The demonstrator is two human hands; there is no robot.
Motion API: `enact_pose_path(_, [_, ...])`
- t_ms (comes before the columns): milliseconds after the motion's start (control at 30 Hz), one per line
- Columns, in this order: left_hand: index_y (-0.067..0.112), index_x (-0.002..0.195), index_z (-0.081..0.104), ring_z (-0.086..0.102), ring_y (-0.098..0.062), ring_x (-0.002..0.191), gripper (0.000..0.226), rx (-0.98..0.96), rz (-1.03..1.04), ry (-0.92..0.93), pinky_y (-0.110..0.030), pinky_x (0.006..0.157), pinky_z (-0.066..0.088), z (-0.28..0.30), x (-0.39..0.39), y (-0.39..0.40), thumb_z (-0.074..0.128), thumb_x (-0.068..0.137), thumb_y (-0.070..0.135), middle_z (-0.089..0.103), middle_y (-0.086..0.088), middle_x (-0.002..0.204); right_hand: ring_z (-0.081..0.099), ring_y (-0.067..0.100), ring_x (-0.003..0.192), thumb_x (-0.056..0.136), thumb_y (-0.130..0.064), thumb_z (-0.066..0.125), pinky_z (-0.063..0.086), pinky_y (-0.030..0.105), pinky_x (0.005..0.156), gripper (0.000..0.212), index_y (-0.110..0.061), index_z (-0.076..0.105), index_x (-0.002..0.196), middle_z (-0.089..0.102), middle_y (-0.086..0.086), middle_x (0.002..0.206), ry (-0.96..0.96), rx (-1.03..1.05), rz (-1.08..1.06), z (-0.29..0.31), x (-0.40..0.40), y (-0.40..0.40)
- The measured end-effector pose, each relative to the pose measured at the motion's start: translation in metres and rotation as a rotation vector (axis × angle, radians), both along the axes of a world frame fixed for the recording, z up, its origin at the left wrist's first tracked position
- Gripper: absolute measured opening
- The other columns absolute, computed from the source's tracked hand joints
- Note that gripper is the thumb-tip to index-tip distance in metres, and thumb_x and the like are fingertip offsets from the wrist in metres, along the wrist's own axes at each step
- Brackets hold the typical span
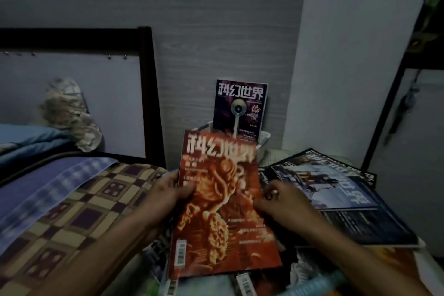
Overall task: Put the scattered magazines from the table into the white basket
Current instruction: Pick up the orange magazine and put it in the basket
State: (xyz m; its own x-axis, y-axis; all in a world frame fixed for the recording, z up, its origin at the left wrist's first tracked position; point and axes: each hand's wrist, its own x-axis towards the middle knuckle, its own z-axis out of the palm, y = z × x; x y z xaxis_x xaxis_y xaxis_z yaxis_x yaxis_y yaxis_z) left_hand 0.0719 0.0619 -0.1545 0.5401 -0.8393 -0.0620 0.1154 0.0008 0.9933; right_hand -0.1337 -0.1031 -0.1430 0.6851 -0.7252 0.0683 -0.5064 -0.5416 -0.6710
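I hold a red-orange magazine (223, 204) up over the table, between my two hands. My left hand (168, 193) grips its left edge, thumb on the cover. My right hand (281, 199) grips its right edge. Behind it, the white basket (263, 138) stands against the wall, mostly hidden, with a dark purple magazine (240, 108) upright in it. Several more magazines lie scattered on the table: a blue one (336, 190) on a pile at the right, others (269, 281) under my arms.
A bed with a checked blanket (72, 218) and a blue towel (48, 190) borders the table on the left, with a dark bed frame (149, 94) behind. A white cabinet (413, 151) stands at the right. A grey wall panel (216, 43) is behind the basket.
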Motion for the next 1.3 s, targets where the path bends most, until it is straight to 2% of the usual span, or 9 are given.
enact_pose_path(167, [0.03,0.122,0.063,0.069,-0.026,0.107,0.039,-0.391,-0.043,-0.146,-0.033,0.078,0.058,0.051,-0.002,-0.003,0.07,0.084,0.034,0.071,-0.005,0.12,0.068,0.009,0.055,0.089,-0.019,0.069,0.049,0.022,0.042,0.025,-0.02,0.067,0.114,0.076,-0.01,0.085,-0.609,0.405,0.062,0.047,0.003,-0.01])
enact_pose_path(300, [0.055,0.116,0.059,0.067,-0.004,0.107,0.028,-0.288,0.014,-0.425,-0.021,0.075,0.057,0.054,0.006,-0.01,0.056,0.092,0.04,0.069,0.02,0.118,0.067,0.005,0.055,0.093,-0.015,0.064,0.047,0.018,0.042,0.016,-0.024,0.07,0.105,0.077,-0.009,0.077,-0.611,0.285,0.088,0.054,0.002,-0.012])
enact_pose_path(400, [0.069,0.11,0.053,0.063,0.007,0.105,0.046,-0.149,-0.034,-0.568,-0.014,0.074,0.053,0.027,0.004,-0.009,0.047,0.101,0.024,0.066,0.033,0.113,0.064,-0.001,0.05,0.097,-0.01,0.056,0.046,0.014,0.043,0.023,-0.028,0.064,0.108,0.074,-0.01,0.07,-0.57,0.29,0.065,0.034,0.0,-0.012])
enact_pose_path(534, [0.058,0.107,0.063,0.067,0.005,0.095,0.044,-0.231,0.148,-0.577,-0.01,0.068,0.053,0.017,0.002,-0.019,0.051,0.1,0.017,0.071,0.027,0.105,0.059,0.016,0.045,0.1,-0.016,0.05,0.045,0.027,0.041,0.011,-0.025,0.056,0.103,0.068,-0.002,0.058,-0.564,0.222,-0.018,0.031,0.007,-0.028])
enact_pose_path(700, [0.027,0.111,0.067,0.066,0.009,0.077,0.026,-0.319,0.418,-0.538,-0.007,0.059,0.051,0.065,0.035,-0.069,0.063,0.093,0.01,0.068,0.016,0.092,0.064,0.0,0.051,0.09,-0.021,0.068,0.043,0.012,0.042,0.006,-0.025,0.071,0.088,0.073,-0.009,0.065,-0.776,0.004,-0.089,0.079,0.038,-0.057])
enact_pose_path(767, [0.023,0.112,0.067,0.068,0.005,0.078,0.024,-0.338,0.446,-0.515,-0.011,0.06,0.053,0.091,0.054,-0.097,0.063,0.092,0.011,0.069,0.013,0.092,0.066,-0.002,0.057,0.086,-0.024,0.073,0.046,0.012,0.046,0.006,-0.03,0.073,0.085,0.073,-0.012,0.07,-0.835,-0.066,-0.132,0.101,0.058,-0.076])
enact_pose_path(934, [0.026,0.103,0.063,0.066,-0.008,0.093,0.017,-0.304,0.469,-0.558,-0.026,0.074,0.056,0.125,0.104,-0.182,0.061,0.094,0.012,0.068,0.008,0.099,0.072,0.017,0.082,0.088,-0.028,0.07,0.06,0.045,0.076,0.008,-0.027,0.074,0.095,0.075,-0.002,0.092,-0.883,-0.151,-0.183,0.121,0.114,-0.14])
enact_pose_path(1067, [0.017,0.1,0.069,0.068,-0.018,0.092,0.013,-0.126,0.501,-0.654,-0.042,0.085,0.058,0.101,0.14,-0.245,0.065,0.09,0.011,0.072,-0.001,0.099,0.071,0.019,0.079,0.088,-0.029,0.071,0.061,0.046,0.074,0.011,-0.02,0.071,0.094,0.074,0.001,0.089,-0.799,-0.111,-0.255,0.085,0.144,-0.191])
enact_pose_path(1301, [0.026,0.082,0.069,0.069,-0.016,0.087,0.018,0.041,0.472,-0.648,-0.044,0.084,0.059,0.034,0.175,-0.291,0.071,0.085,0.009,0.072,0.003,0.09,0.072,0.02,0.07,0.085,-0.021,0.075,0.061,0.047,0.072,0.009,-0.016,0.074,0.078,0.075,0.002,0.074,-0.676,-0.061,-0.265,0.018,0.165,-0.233])
